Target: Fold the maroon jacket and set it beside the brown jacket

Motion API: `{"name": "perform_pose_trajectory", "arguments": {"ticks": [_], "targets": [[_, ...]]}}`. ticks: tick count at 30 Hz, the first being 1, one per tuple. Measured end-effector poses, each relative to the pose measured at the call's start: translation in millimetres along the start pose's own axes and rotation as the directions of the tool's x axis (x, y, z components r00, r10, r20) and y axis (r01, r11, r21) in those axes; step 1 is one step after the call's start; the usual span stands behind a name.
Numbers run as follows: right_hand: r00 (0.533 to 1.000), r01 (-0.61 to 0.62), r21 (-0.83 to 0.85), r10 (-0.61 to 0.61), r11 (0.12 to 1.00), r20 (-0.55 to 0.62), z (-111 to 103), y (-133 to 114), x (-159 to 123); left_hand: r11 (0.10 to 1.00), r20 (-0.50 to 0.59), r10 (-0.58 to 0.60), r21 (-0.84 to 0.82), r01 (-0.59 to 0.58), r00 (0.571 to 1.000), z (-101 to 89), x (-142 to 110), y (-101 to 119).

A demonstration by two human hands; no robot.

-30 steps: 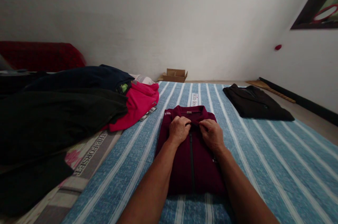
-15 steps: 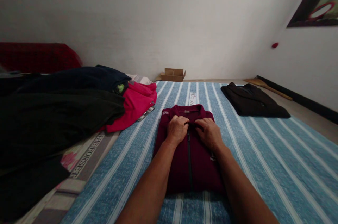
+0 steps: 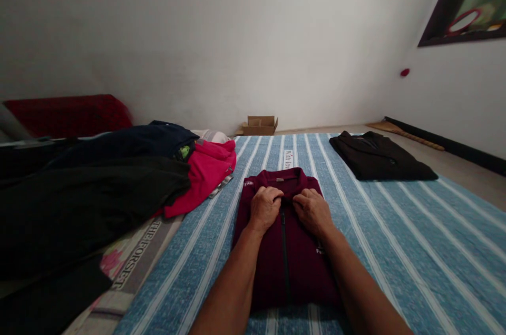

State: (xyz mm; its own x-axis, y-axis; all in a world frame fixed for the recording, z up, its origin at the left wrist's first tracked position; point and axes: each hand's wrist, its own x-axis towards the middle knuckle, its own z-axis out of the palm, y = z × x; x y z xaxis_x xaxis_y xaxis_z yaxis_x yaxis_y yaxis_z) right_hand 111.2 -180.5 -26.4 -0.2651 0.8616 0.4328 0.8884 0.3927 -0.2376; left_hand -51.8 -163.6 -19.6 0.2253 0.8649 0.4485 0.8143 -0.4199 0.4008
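A folded maroon zip jacket [image 3: 286, 261] lies in front of me on a blue-and-white striped sheet [image 3: 403, 250]. My left hand [image 3: 265, 207] and my right hand [image 3: 313, 210] both rest on its collar, one on each side of the zipper top. The fingers of each hand are curled and pinch the collar fabric. The two hands almost touch at the zip.
A pile of black, navy and pink clothes [image 3: 98, 187] lies to the left. A folded black garment [image 3: 379, 158] sits at the far right of the sheet. A small cardboard box [image 3: 260, 125] stands by the far wall. Bare floor [image 3: 466, 166] runs along the right.
Both hands stay on the collar with hardly any shift. The camera has tilted slightly, so the whole scene sits a bit lower in view.
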Motion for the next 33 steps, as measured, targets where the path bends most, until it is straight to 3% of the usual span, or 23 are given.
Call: {"name": "perform_pose_trajectory", "arguments": {"ticks": [7,12,17,22,25,28,31,33], "targets": [[1.0,-0.014,0.011,0.014,1.0,-0.008,1.3,-1.2,-0.6,0.996,-0.059,-0.029,-0.089,0.024,0.998,-2.4,-0.2,-1.5],[1.0,-0.027,0.038,0.027,0.999,-0.004,-0.1,-2.0,-0.6,0.952,-0.174,-0.161,-0.286,0.107,0.971,-21.0,5.2,-10.4],[0.999,-0.047,0.065,0.046,0.997,0.009,0.3,-1.1,-0.8,0.947,-0.17,-0.235,-0.26,0.187,0.957,-37.5,4.4,-25.0],[0.998,-0.055,0.09,0.056,0.994,-0.008,4.0,1.0,-0.4,0.997,0.034,-0.065,-0.031,0.067,0.997,-43.0,7.9,-29.0],[0.998,-0.062,0.097,0.064,0.993,-0.01,4.4,1.1,-0.1,0.995,0.203,0.028,0.092,-0.048,0.979,-50.9,18.1,-25.7],[0.998,-0.061,0.103,0.063,0.993,-0.015,3.6,1.1,-0.1,0.974,0.356,0.083,0.17,-0.152,0.931,-61.2,32.4,-18.8],[0.998,-0.058,0.114,0.061,0.992,-0.021,3.4,1.5,-0.4,0.946,0.542,0.101,0.209,-0.25,0.835,-67.1,45.9,-9.3],[0.998,-0.06,0.116,0.063,0.991,-0.021,3.8,1.9,-0.4,0.921,0.627,0.045,0.276,-0.276,0.777,-67.0,52.7,-2.4]]}}
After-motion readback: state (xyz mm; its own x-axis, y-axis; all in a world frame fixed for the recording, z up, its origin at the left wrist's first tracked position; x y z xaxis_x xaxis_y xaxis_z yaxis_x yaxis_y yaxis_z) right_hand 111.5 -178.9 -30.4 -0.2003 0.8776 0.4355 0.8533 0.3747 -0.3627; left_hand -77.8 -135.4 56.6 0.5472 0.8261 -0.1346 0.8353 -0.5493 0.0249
